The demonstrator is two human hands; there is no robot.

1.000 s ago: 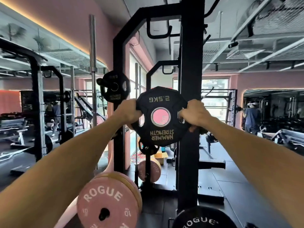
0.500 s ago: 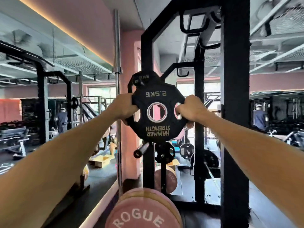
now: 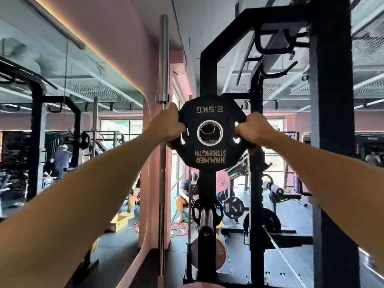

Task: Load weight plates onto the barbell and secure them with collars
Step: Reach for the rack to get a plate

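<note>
I hold a black 2.5 kg Hammer Strength plate (image 3: pixel 209 151) upright at arm's length, its lettering upside down. My left hand (image 3: pixel 169 126) grips its left edge and my right hand (image 3: pixel 250 129) grips its right edge. The plate is in front of a black rack upright (image 3: pixel 206 75), and another black plate is partly visible through its steel-ringed centre hole. Below it a storage peg (image 3: pixel 205 219) sticks out toward me with a small black plate (image 3: pixel 218 210) on it. A steel barbell (image 3: pixel 163 59) stands vertically just left of the plate.
A thick black rack post (image 3: pixel 330 121) stands close on the right. A pink bumper plate (image 3: pixel 207 254) sits low on the rack. A mirror wall (image 3: pixel 62 142) runs along the left. People sit on the floor beyond the rack, near a cardboard box (image 3: pixel 120 221).
My view has swung so the rack upright sits directly behind the plate. The plate has risen slightly; both hands keep their grip on its edges.
</note>
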